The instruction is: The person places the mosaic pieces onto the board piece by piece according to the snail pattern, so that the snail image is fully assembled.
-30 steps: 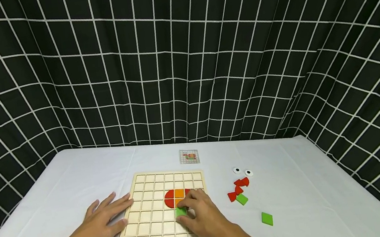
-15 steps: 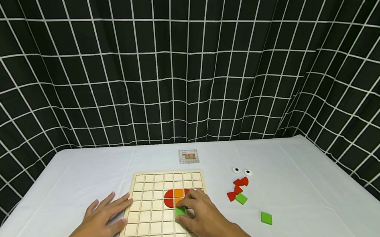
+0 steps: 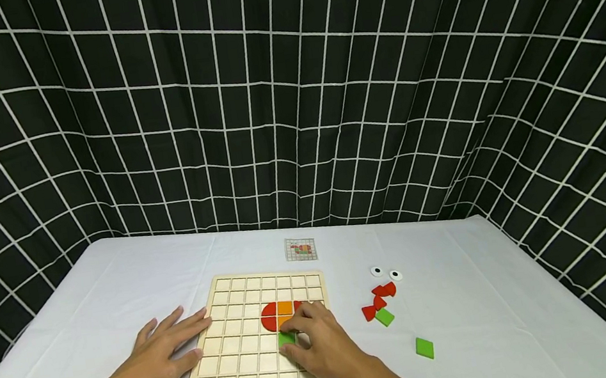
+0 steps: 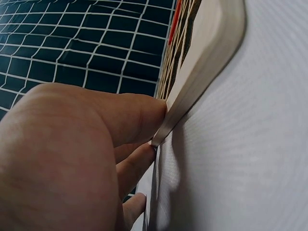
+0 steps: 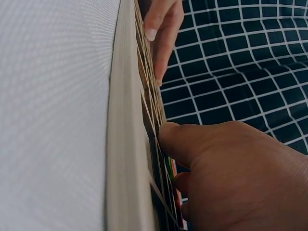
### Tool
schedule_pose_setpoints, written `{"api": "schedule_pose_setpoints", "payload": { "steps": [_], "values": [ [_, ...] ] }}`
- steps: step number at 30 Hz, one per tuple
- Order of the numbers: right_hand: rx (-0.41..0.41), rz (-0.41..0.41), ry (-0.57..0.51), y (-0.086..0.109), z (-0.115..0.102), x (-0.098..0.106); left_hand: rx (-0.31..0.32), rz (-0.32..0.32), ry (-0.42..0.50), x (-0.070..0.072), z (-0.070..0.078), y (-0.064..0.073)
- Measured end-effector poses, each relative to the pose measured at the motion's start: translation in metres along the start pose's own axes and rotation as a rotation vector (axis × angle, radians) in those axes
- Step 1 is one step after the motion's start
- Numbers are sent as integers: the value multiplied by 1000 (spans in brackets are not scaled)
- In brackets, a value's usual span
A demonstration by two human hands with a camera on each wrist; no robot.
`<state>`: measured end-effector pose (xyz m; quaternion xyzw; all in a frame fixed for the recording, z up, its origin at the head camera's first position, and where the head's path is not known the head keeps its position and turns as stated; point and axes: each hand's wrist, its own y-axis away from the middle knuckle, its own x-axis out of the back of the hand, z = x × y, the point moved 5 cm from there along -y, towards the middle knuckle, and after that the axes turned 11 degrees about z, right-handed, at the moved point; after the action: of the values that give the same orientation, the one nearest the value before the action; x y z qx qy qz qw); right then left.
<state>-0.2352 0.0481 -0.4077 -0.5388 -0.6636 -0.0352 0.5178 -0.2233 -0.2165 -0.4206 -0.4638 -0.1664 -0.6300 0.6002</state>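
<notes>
A wooden grid board (image 3: 235,366) lies on the white table. My right hand (image 3: 322,344) is over its right half, thumb and index finger pinching a green square tile (image 3: 286,339) at one of the cells. Just beyond that tile sit red curved tiles (image 3: 269,318) and an orange square tile (image 3: 284,308); my fingers partly cover others. At the board's left edge my left hand (image 3: 158,356) rests with fingers spread, fingertips and thumb touching the frame. In the left wrist view, the thumb (image 4: 139,115) presses against the wooden rim (image 4: 207,57).
Right of the board lie several red pieces (image 3: 380,302), a green tile (image 3: 385,317) and another green tile (image 3: 425,347). Two round eye pieces (image 3: 377,271) are behind them. A small picture card (image 3: 301,249) lies beyond the board. Black gridded curtains (image 3: 290,100) surround the table.
Very little differs. The green tile under my right fingertips appears to lie slightly flatter in its cell. My left hand keeps its place at the board's edge.
</notes>
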Motion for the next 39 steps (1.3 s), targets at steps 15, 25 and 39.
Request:
{"api": "schedule_pose_setpoints", "payload": {
  "steps": [15,25,39],
  "values": [
    [-21,166,-95,-5,3,32,7,0,8,-2,2,0],
    [-99,295,-33,1,31,70,13,-4,-1,-2,1,0],
    [-88,385,41,18,64,105,8,6,-2,-2,1,0]
  ]
}}
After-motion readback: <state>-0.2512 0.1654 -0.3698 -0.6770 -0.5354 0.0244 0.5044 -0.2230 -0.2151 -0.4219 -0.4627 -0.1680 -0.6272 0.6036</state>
